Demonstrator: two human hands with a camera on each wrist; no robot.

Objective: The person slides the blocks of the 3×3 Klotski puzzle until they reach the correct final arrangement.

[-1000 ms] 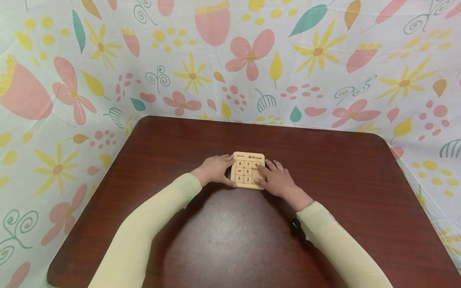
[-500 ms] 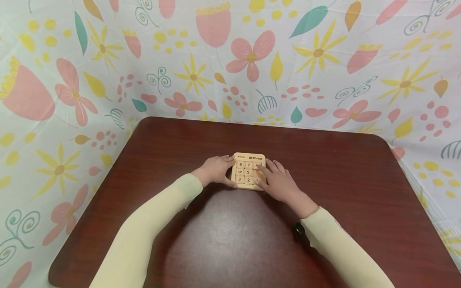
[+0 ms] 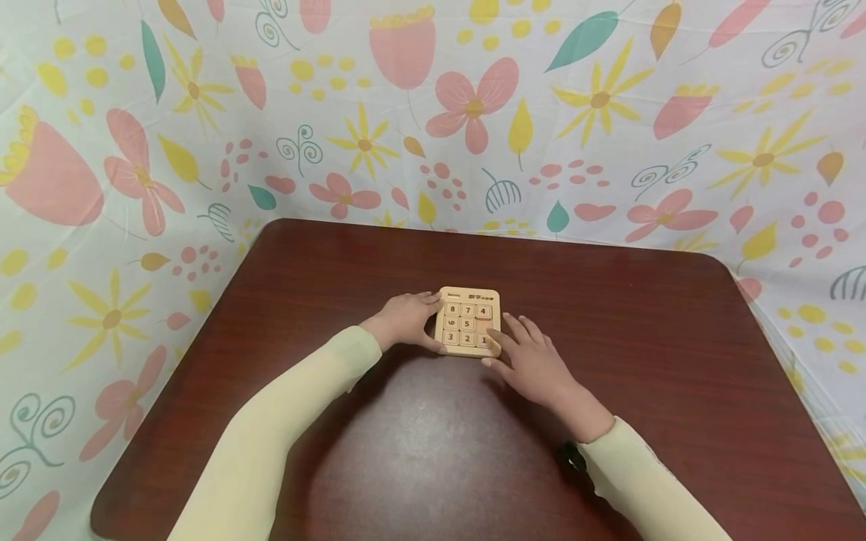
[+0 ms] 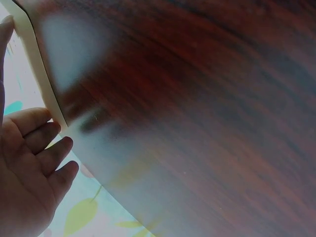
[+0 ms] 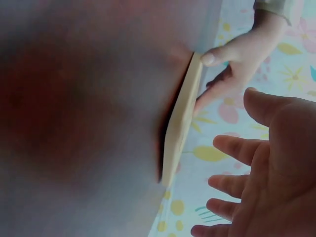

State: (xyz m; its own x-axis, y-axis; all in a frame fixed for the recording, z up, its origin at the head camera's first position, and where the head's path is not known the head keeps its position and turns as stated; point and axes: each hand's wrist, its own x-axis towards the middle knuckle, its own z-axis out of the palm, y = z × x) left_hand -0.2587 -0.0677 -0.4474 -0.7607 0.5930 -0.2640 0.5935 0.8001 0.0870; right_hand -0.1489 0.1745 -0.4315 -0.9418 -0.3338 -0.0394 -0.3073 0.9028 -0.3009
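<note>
A light wooden number slide puzzle [image 3: 460, 293] lies on the dark red-brown table. Its tiles read 8, 7, 4 in the top row, a sideways 6 or 9 and a 5 in the middle, and 3, 2, 1 at the bottom. The slot at the middle right holds no tile. My left hand [image 3: 404, 319] grips the puzzle's left side, thumb at the near corner and fingers toward the far one. At the right edge, my right hand [image 3: 537, 364] has its fingers spread. Its index fingertip overlaps the 1 tile [image 3: 483, 341], with the thumb just off the near right corner.
The table [image 3: 338, 255] has rounded far corners. Behind it and along its sides hangs a white cloth [image 3: 419, 150] with printed flowers and leaves. A small dark object [image 3: 572, 455] shows under the right cuff.
My right hand has drawn back toward me and to the right, uncovering the 4 and 1 tiles. My left hand and the puzzle stay in place.
</note>
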